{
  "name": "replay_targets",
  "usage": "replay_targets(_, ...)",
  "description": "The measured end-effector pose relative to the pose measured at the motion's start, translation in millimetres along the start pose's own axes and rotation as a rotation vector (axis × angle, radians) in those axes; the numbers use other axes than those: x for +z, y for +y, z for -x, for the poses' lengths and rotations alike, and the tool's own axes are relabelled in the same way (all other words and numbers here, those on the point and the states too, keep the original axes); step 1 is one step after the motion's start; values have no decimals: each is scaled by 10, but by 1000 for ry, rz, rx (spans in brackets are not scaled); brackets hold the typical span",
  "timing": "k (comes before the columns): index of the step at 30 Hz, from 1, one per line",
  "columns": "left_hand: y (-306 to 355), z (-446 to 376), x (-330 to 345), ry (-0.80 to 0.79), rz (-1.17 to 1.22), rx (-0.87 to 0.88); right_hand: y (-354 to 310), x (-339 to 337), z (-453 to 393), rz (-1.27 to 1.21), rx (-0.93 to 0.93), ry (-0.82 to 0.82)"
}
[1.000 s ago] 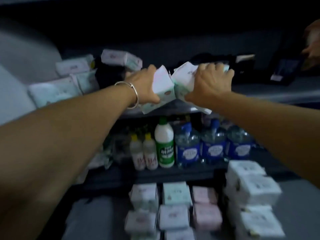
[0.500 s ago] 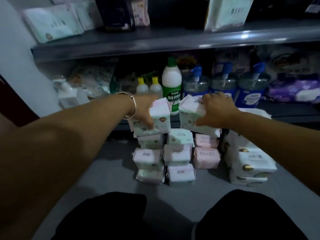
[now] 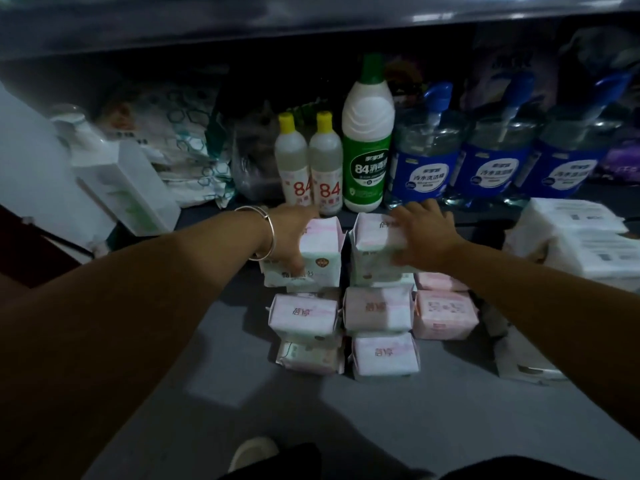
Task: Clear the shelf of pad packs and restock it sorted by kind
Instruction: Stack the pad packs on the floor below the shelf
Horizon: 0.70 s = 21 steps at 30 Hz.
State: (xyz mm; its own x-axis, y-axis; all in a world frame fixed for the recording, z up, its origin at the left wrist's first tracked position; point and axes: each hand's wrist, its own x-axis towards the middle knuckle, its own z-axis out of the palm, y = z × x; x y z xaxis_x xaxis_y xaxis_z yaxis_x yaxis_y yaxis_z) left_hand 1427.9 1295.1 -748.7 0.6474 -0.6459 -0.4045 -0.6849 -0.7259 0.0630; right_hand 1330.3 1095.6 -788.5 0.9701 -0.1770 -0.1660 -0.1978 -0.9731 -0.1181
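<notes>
Two pad packs (image 3: 320, 252) (image 3: 375, 249) sat side by side atop the pile of packs (image 3: 377, 308) on the floor (image 3: 346, 420), just in front of the green bottle (image 3: 367, 133). Left hand (image 3: 294, 237) gripped the left pack, fingers curled round it. Right hand (image 3: 424, 237) rested on the right pack, fingers spread and relaxed. Blue pump bottles (image 3: 491, 150) stood right of the green bottle.

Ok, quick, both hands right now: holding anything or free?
Left hand: grips the left pad pack on the floor stack.
Right hand: fingers spread, resting on the right pad pack.
</notes>
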Motion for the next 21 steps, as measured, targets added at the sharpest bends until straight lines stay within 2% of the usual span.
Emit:
replay_targets(7, -125, -318, 67, 33, -44, -60, 91, 394, -260, 27, 26, -95)
replay_targets(13, -83, -510, 38, 78, -51, -97, 162, 309, -366, 32, -19, -46)
replay_targets(21, -51, -583, 3, 41, -31, -66, 144, 322, -407, -36, -59, -111)
